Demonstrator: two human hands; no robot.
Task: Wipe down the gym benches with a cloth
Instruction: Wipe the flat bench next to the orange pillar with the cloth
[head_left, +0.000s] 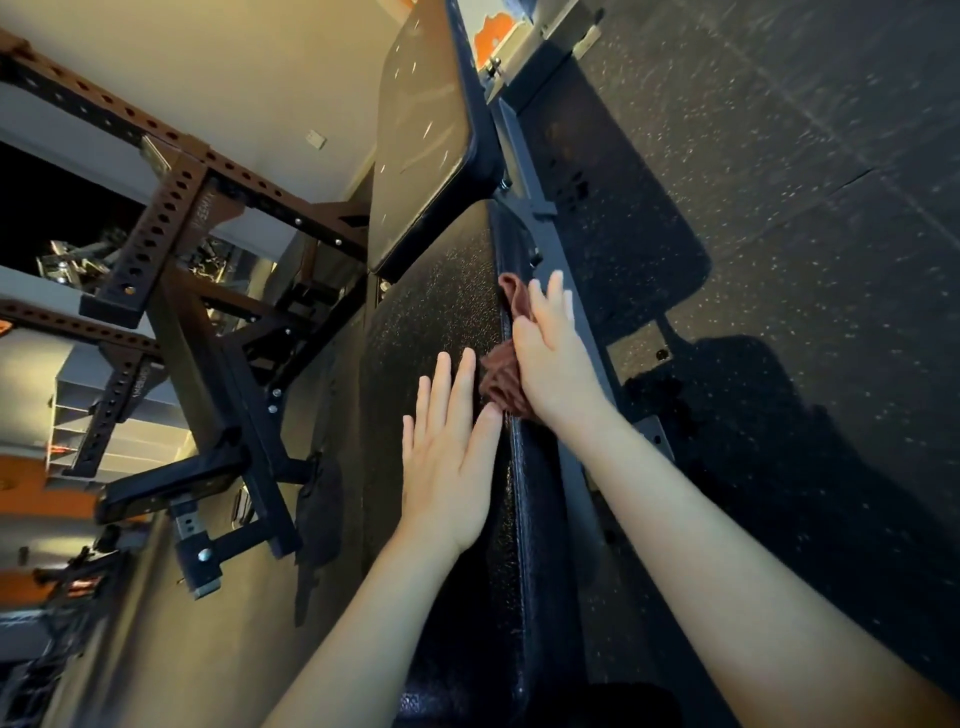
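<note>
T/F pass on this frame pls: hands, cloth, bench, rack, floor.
1. The right hand presses the cloth against the bench pad at its right side edge. True.
2. The left hand grips a spray bottle. False: it lies flat on the pad top, fingers straight, holding nothing.
3. The cloth is white. False: it is reddish-brown.
4. A perforated rack stands left of the bench in the view. True.
5. The floor is bare wood. False: it is dark speckled rubber.

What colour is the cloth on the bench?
The cloth is reddish brown, seen in the head view.
</note>
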